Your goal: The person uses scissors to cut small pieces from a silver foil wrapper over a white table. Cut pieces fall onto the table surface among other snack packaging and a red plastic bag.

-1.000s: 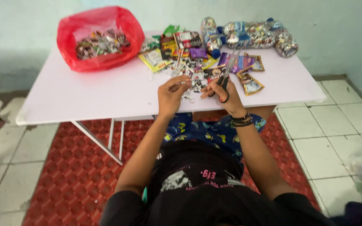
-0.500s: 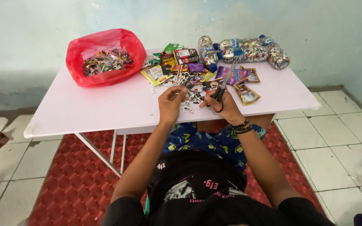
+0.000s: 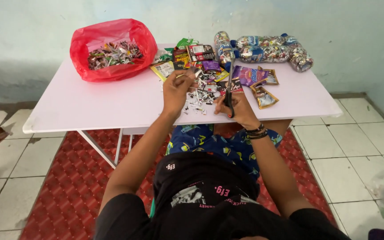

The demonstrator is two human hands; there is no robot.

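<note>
Head view: right hand (image 3: 236, 106) raised scissors (image 3: 230, 82), apparently.

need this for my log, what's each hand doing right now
Left hand: closed on a small strip pinched in its fingers.
Right hand: closed on the scissors, blades pointing away over the table.

Person, seated, seen from above.
- Upper garment: black short-sleeved shirt, sleeves ending above the elbows; small white and pink lettering and a pale printed graphic across the front.
- Lower garment: blue shorts with a busy yellow, green and white cartoon-style pattern.
- Left hand (image 3: 177, 90): bare, no jewellery visible.
- Right hand (image 3: 236, 108): bare; wrist carries a stack of dark bracelets (image 3: 257, 132), 1 with an orange-brown band.
- Forearms: uncovered.
</note>
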